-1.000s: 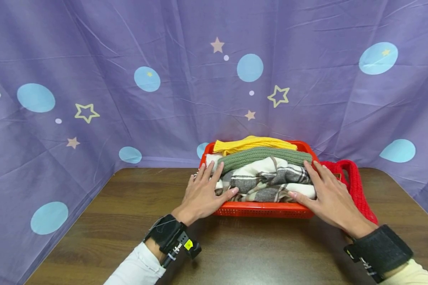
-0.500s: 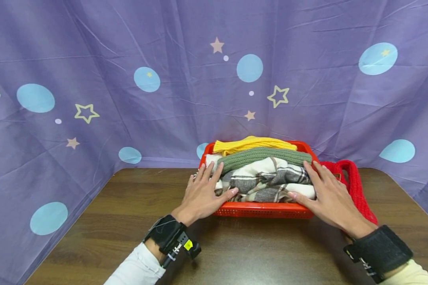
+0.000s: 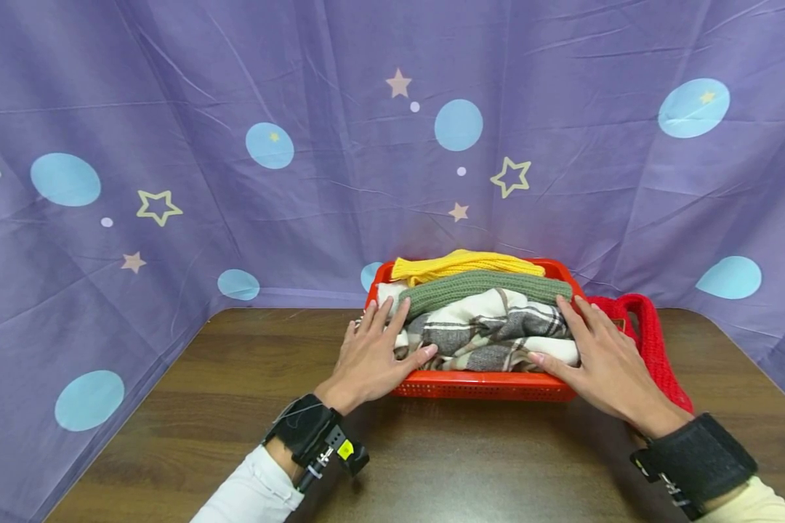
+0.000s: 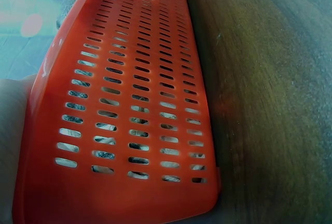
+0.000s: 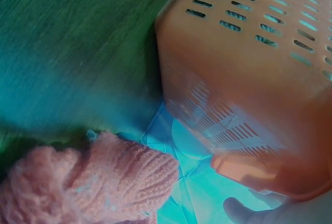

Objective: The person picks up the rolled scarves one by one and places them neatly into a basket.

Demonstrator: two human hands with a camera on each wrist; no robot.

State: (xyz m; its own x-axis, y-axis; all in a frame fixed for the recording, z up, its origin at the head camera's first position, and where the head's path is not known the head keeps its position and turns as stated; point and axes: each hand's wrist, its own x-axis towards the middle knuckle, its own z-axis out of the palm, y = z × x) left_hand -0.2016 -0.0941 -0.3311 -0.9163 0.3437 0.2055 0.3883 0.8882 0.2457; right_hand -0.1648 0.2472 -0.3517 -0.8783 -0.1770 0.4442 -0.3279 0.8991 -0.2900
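A red plastic basket (image 3: 484, 386) with slotted walls stands toward the back of the table, filled with folded knitwear. Inside lie a yellow ribbed knit (image 3: 471, 263) at the back, a green ribbed knit (image 3: 487, 288) and a grey, white and brown plaid cloth (image 3: 490, 330) in front. My left hand (image 3: 376, 359) rests with spread fingers over the basket's left side, its thumb on the plaid. Over the right side lies my right hand (image 3: 605, 359), fingers likewise spread. Both palms are hidden. In the left wrist view the basket's front wall (image 4: 129, 130) fills most of the frame.
A red chunky knit (image 3: 657, 349) lies on the table (image 3: 484, 457) just right of the basket; the right wrist view shows this knit (image 5: 114, 177) near the basket's corner. A purple curtain (image 3: 340, 181) with stars and dots hangs directly behind.
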